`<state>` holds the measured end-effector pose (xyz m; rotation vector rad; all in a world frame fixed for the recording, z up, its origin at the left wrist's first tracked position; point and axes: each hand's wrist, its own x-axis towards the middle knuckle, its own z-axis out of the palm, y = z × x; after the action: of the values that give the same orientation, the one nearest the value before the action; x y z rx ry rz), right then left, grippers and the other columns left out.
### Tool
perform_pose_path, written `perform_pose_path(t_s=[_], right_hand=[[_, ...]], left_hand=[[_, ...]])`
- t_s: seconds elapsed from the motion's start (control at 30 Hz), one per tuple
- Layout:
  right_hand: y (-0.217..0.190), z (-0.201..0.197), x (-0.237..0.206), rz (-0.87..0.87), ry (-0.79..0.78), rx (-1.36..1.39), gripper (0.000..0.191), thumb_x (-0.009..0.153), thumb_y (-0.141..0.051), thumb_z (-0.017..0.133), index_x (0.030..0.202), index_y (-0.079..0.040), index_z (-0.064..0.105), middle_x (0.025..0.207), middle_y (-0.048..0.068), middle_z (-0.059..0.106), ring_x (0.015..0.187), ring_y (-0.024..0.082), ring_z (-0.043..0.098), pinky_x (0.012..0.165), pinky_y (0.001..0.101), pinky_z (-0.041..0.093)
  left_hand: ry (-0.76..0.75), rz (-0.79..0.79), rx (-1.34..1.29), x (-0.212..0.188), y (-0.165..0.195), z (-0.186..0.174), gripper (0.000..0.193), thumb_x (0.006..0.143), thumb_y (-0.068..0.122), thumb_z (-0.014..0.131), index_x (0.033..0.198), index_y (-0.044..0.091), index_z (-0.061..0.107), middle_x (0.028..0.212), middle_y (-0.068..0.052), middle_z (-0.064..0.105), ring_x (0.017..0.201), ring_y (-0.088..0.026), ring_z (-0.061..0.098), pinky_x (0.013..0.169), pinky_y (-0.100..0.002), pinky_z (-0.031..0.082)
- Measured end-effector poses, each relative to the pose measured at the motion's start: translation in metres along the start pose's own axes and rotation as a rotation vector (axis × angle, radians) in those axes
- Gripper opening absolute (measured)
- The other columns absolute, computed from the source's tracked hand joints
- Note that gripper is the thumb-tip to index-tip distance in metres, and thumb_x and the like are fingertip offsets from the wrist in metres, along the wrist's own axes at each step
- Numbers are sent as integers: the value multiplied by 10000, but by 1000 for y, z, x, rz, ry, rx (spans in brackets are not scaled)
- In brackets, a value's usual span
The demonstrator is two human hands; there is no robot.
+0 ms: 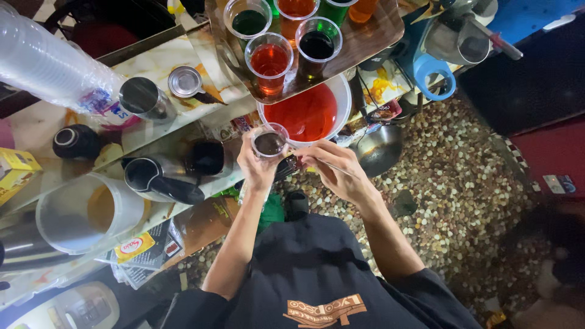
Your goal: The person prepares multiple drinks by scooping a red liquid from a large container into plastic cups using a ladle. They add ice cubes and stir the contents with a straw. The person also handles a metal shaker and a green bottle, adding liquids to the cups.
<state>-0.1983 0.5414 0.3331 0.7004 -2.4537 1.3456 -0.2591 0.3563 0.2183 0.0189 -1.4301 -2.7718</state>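
Head view, looking straight down. Left hand is wrapped around a small clear plastic cup of dark liquid, fingers closed on its wall, cup upright and held just off the counter's near edge. Right hand pinches a thin metal spoon or stirrer, fingers closed on the handle; its tip reaches toward the cup rim, can't tell if it's in the liquid. Right behind the cup: white bowl of red liquid, touching or nearly touching the cup in this view. Above the bowl, a brown tray overhangs it, carrying clear cups: red one, dark one, dark green one, orange and green ones at the tray's far edge. Left along the marble counter: black jug lying on its side, steel tumbler, small steel lid, stacked sleeve of disposable cups, white bucket at the near left end. Right of the bowl: steel ladle-like bowl and a blue tape roll. Floor below is pebbled. Person wears a dark top.
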Motion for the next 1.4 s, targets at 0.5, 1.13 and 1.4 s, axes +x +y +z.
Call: perform_pose_path(t_s=[0.5, 1.13, 1.4], right_hand=[[78, -11, -43, 436, 531, 169, 295, 1150, -230, 508, 1157, -33, 728, 851, 36, 719, 585, 9, 447, 500, 208, 305], [144, 35, -19, 714, 404, 217, 348, 1102, -214, 506, 1177, 56, 712, 902, 103, 775, 453, 93, 591, 409, 252, 456], [126, 21, -23, 793, 476, 348, 347, 1082, -228, 502, 1155, 34, 716, 880, 108, 764, 440, 62, 564, 368, 213, 374]], left_hand=[[-88, 256, 781, -6, -5, -7, 721, 662, 102, 961, 1286, 21, 611, 1144, -103, 729, 1056, -195, 723, 974, -325, 584], [-42, 432, 953, -4, 9, -5, 691, 603, 128, 971, 1192, 35, 622, 1130, -140, 717, 1027, -264, 725, 928, -353, 573], [-55, 423, 974, -3, 14, 0, 619, 719, 120, 950, 1249, 52, 636, 1181, -142, 709, 1073, -277, 716, 973, -362, 566]])
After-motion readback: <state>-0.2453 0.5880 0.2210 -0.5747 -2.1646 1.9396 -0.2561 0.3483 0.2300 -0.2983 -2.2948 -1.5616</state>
